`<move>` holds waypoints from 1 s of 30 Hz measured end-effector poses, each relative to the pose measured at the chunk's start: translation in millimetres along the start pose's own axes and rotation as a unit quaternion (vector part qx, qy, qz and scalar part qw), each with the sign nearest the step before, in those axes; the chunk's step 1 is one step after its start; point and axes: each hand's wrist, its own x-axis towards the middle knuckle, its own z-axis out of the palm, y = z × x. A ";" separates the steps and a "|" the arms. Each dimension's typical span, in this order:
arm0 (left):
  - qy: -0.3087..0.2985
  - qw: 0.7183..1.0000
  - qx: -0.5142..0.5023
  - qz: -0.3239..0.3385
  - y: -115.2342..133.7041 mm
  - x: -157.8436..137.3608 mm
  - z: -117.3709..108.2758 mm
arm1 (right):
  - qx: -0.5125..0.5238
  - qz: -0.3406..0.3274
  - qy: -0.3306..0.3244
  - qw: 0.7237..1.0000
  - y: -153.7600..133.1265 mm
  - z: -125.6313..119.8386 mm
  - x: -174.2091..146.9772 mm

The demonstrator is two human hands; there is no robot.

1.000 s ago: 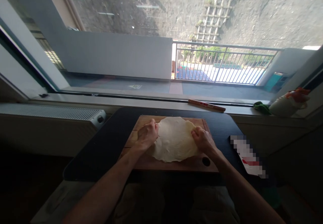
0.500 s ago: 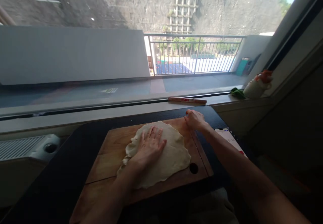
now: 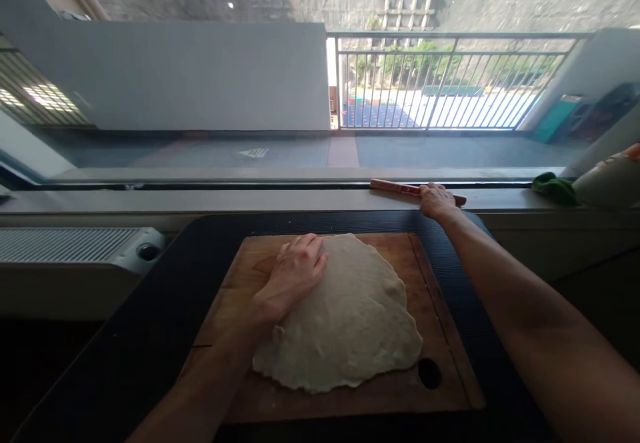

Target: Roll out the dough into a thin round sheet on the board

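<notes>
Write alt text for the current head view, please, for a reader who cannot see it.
A person's left hand rests on a flat sheet of dough on a wooden board, while the right hand, stretched across a dark table, is on a rolling pin lying on the windowsill. Outside stands a metal railing.

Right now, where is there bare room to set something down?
Free: the table left of the cutting board, and the windowsill just left of the rolling pin. A smaller bare patch lies on the board between its left edge and the left hand. Crowded: the board's middle, under the dough, and the windowsill's right, with the right hand and green cloth.
</notes>
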 end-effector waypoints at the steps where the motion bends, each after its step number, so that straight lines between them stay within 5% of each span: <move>1: 0.005 1.000 0.003 -0.008 -1.0 0.6 -2.6 | -0.005 0.003 -0.008 1.000 0.7 2.5 4.0; 8: 0.018 0.995 0.054 -0.078 -1.8 16.0 -5.9 | -0.045 0.009 -0.017 0.999 4.0 10.6 21.9; 15: -0.025 0.993 -0.008 -0.111 -6.0 32.6 -5.1 | -0.026 -0.014 -0.046 0.998 1.6 4.1 17.8; 22: -0.016 0.979 -0.143 -0.142 -7.7 31.0 -8.1 | 0.007 -0.101 0.084 0.991 -21.8 -30.8 -34.3; 26: -0.044 0.953 -0.251 -0.163 -17.4 31.6 -9.6 | 0.077 -0.122 0.088 0.986 -38.3 -50.4 -78.2; 30: 0.008 0.936 -0.310 -0.166 -21.3 28.5 -12.2 | 0.122 -0.162 0.053 0.978 -52.4 -61.5 -121.9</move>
